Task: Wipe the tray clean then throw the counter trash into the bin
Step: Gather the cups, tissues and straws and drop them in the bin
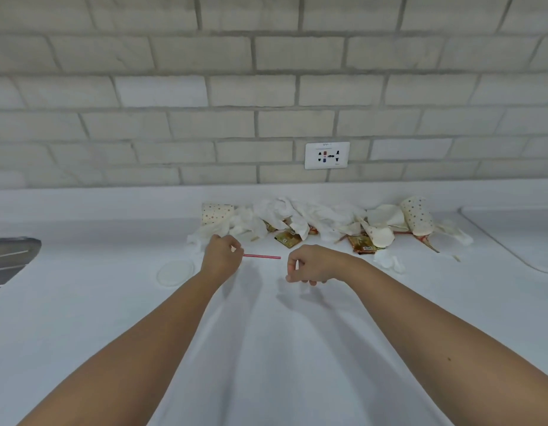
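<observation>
Straw (262, 257) in left hand (221, 256), trash (312, 219) beyond

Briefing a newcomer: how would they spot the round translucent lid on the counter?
Find the white countertop below the grey brick wall. Just left of the left hand lies the round translucent plastic lid, flat and alone, unlike the crumpled tissues and dotted cups behind.

Small print on the wall socket (327, 155) is unreadable.
</observation>
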`<state>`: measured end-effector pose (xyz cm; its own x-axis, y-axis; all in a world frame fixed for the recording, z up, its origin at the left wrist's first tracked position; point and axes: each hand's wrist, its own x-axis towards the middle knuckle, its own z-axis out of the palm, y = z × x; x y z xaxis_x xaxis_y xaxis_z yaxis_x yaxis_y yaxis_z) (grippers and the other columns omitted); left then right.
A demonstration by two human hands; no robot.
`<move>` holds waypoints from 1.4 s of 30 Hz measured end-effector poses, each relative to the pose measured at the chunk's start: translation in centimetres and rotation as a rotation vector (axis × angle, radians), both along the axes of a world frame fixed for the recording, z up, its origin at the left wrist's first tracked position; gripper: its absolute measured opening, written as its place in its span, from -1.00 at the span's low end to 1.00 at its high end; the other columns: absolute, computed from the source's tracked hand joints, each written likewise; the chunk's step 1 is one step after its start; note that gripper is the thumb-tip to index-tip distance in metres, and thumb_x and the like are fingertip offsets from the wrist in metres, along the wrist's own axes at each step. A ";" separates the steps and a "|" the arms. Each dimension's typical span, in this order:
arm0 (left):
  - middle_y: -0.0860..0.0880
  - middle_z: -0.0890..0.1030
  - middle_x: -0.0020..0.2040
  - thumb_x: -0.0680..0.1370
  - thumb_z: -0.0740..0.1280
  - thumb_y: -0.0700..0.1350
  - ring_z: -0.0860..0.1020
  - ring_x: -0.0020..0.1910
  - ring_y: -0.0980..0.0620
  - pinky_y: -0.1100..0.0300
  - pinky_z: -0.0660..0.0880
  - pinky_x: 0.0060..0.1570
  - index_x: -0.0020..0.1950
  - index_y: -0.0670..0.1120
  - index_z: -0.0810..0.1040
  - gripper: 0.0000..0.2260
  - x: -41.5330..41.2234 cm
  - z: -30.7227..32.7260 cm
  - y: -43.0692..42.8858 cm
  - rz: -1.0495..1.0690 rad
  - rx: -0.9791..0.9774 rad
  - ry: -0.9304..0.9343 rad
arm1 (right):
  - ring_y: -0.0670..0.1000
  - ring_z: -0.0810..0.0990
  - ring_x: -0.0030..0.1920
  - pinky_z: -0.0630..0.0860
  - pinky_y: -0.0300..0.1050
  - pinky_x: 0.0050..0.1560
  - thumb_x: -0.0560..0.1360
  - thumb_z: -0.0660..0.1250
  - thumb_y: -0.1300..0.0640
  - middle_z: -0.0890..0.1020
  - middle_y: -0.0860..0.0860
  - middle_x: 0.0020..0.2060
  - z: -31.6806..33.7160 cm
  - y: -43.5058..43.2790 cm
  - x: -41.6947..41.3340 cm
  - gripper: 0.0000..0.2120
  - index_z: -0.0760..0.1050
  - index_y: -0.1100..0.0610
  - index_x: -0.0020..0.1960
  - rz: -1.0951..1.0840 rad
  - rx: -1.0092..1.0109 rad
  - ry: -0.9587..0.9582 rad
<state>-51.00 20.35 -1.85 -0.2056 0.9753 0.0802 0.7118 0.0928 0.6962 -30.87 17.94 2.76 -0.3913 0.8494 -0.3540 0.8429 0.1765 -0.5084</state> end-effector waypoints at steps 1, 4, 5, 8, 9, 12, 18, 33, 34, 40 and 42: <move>-0.16 0.41 0.18 0.54 0.26 -0.18 0.47 0.13 -0.15 0.13 0.45 0.05 0.05 -0.15 0.56 -0.86 -0.2 -0.1 0.8 0.015 -0.004 0.023 | -0.10 0.46 -0.37 0.34 -0.29 -0.41 0.51 0.32 0.03 0.48 -0.03 -0.29 -0.1 0.6 0.1 -0.86 0.44 0.10 -0.07 0.001 0.000 -0.001; -0.17 0.35 0.27 0.55 0.22 -0.24 0.40 0.21 -0.19 0.08 0.40 0.15 0.18 -0.18 0.51 -0.78 -0.8 -0.4 2.9 0.045 -0.029 0.093 | -0.10 0.45 -0.37 0.32 -0.29 -0.42 0.51 0.32 0.03 0.48 -0.01 -0.26 -0.2 2.2 0.6 -0.86 0.45 0.10 -0.08 0.001 0.005 -0.007; -0.18 0.34 0.28 0.54 0.20 -0.27 0.39 0.22 -0.19 0.06 0.39 0.17 0.20 -0.17 0.49 -0.75 -1.0 -0.5 3.9 0.062 -0.039 0.127 | -0.10 0.45 -0.37 0.32 -0.29 -0.41 0.51 0.32 0.03 0.48 0.00 -0.24 -0.1 3.1 0.8 -0.86 0.45 0.10 -0.09 0.004 0.010 -0.008; -0.18 0.37 0.27 0.52 0.17 -0.27 0.35 0.21 -0.20 0.03 0.38 0.16 0.25 -0.16 0.45 -0.70 -1.7 -0.3 5.8 0.169 -0.090 0.314 | -0.10 0.43 -0.38 0.34 -0.30 -0.39 0.52 0.32 0.05 0.48 0.00 -0.25 0.1 4.9 1.2 -0.87 0.46 0.11 -0.11 -0.001 0.049 0.009; -0.18 0.38 0.26 0.53 0.17 -0.23 0.35 0.21 -0.20 0.02 0.38 0.17 0.27 -0.16 0.43 -0.69 -2.0 -0.3 6.7 0.198 -0.104 0.381 | -0.13 0.42 -0.38 0.33 -0.34 -0.41 0.52 0.32 0.07 0.46 -0.05 -0.28 0.1 5.7 1.4 -0.88 0.46 0.11 -0.11 -0.002 0.072 0.024; -0.16 0.42 0.24 0.55 0.17 -0.13 0.34 0.23 -0.19 0.03 0.36 0.18 0.32 -0.15 0.36 -0.66 -3.1 -0.7 9.2 0.219 -0.150 0.503 | -0.20 0.36 -0.37 0.31 -0.47 -0.46 0.52 0.31 0.14 0.40 -0.15 -0.33 0.1 8.0 1.8 -0.94 0.46 0.13 -0.10 0.000 0.133 0.050; -0.05 0.50 0.17 0.56 0.17 -0.11 0.35 0.20 -0.09 0.11 0.30 0.12 0.25 -0.09 0.36 -0.74 -4.6 -3.0 12.5 0.124 -0.169 0.823 | -0.11 0.41 -0.27 0.30 -0.31 -0.33 0.51 0.30 0.14 0.41 -0.12 -0.29 -0.9 12.5 0.5 -0.96 0.46 0.08 -0.11 -0.023 0.190 0.015; 0.09 0.55 -0.05 0.48 0.30 -0.28 0.52 -0.22 0.06 0.31 0.42 -0.25 -0.24 0.00 0.53 -0.80 -3.8 1.6 11.7 0.018 0.385 -0.366 | 0.13 0.30 0.24 0.27 -0.07 0.17 0.46 0.31 0.18 0.43 0.07 0.21 -4.3 21.7 -5.7 -0.49 0.25 0.08 0.36 -0.058 0.679 -0.328; 0.10 0.56 -0.13 0.48 0.28 -0.30 0.51 -0.30 0.09 0.32 0.42 -0.31 -0.23 -0.03 0.55 -0.81 -3.8 2.1 11.9 0.017 0.370 -0.460 | 0.13 0.30 0.24 0.27 -0.06 0.16 0.45 0.31 0.19 0.45 0.06 0.20 -4.8 21.9 -5.9 -0.49 0.24 0.08 0.36 -0.056 0.700 -0.356; -0.02 0.19 -0.46 0.46 0.16 -0.36 0.16 -0.49 0.09 0.25 0.11 -0.47 -0.39 -0.11 0.20 -0.71 -4.1 2.9 12.5 0.066 0.351 -0.625 | 0.10 0.32 0.24 0.24 -0.04 0.14 0.51 0.19 0.26 0.56 0.04 0.07 -6.1 22.9 -6.6 -0.75 0.48 0.09 0.14 0.022 0.692 -0.539; -0.02 0.20 -0.43 0.48 0.12 -0.36 0.17 -0.45 0.07 0.22 0.13 -0.47 -0.37 -0.06 0.17 -0.70 -4.2 2.8 12.4 0.093 0.330 -0.628 | 0.11 0.36 0.25 0.25 -0.02 0.16 0.56 0.15 0.24 0.54 0.06 0.12 -5.6 22.9 -6.5 -0.74 0.48 0.10 0.21 -0.049 0.679 -0.319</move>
<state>-55.18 32.75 0.95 -0.3907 0.8969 0.2073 0.1664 -0.1526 0.9742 -37.36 40.82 -2.84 -0.3135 0.9353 0.1643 0.9460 0.3225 -0.0311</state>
